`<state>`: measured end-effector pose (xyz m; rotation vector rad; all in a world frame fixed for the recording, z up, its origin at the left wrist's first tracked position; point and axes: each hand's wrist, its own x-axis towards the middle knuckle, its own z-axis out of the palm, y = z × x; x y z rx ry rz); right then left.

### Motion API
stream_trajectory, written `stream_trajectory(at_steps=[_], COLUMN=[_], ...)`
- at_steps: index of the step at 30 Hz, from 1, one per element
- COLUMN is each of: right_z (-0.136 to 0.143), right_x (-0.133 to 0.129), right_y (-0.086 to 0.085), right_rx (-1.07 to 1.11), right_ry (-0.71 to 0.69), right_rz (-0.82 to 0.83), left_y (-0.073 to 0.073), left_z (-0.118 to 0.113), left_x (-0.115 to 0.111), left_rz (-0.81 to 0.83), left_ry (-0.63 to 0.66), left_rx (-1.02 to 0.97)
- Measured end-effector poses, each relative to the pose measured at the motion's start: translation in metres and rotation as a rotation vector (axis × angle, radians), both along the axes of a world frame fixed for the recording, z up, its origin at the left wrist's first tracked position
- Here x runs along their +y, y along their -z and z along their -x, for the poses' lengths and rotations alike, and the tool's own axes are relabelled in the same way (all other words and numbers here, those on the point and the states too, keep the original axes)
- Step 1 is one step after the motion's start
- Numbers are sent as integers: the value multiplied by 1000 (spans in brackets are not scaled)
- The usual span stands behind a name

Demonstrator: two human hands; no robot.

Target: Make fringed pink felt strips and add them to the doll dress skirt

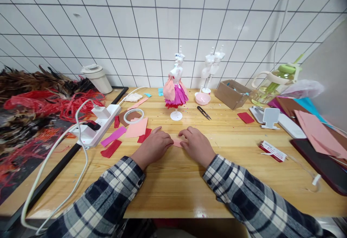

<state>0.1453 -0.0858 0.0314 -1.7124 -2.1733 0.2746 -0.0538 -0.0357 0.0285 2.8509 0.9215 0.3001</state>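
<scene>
Both hands are at the middle of the wooden table, with a small strip of pink crepe paper [178, 143] lying between them. My left hand [154, 145] has its thumb and fingers closed on the strip's left end. At the right end, my right hand [199, 144] grips the paper with thumb and curled fingers; part of the strip is hidden beneath. Just behind stands a white mini dress form [177, 72] wearing a pink, magenta and red crepe paper dress. Pink sheets [137, 127] and red pieces [111, 148] lie near my left hand.
Thread snips [204, 112], a pink bowl [202, 98] and a cardboard box [233, 94] stand behind my right hand. To the left are a tape roll [133, 116] and a power strip [99, 126] with looping cables. A phone stand [270, 118] and green-lidded bottle [276, 80] are at right.
</scene>
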Motion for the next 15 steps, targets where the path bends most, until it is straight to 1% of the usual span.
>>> stream_trajectory(at_steps=[3, 5, 11, 15], right_z=[2, 3, 3, 2], right_x=[-1, -1, -1, 0], right_y=[-2, -1, -3, -1], right_rx=[-52, -87, -125, -58], right_ry=[-105, -125, -85, -38], right_rz=[15, 40, 58, 114], left_y=[-3, -4, 1, 5], left_z=[0, 0, 2, 4], left_x=[-1, -2, 1, 7], left_rz=[19, 46, 70, 100], left_ry=[-9, -18, -88, -130], left_rx=[-7, -17, -84, -100])
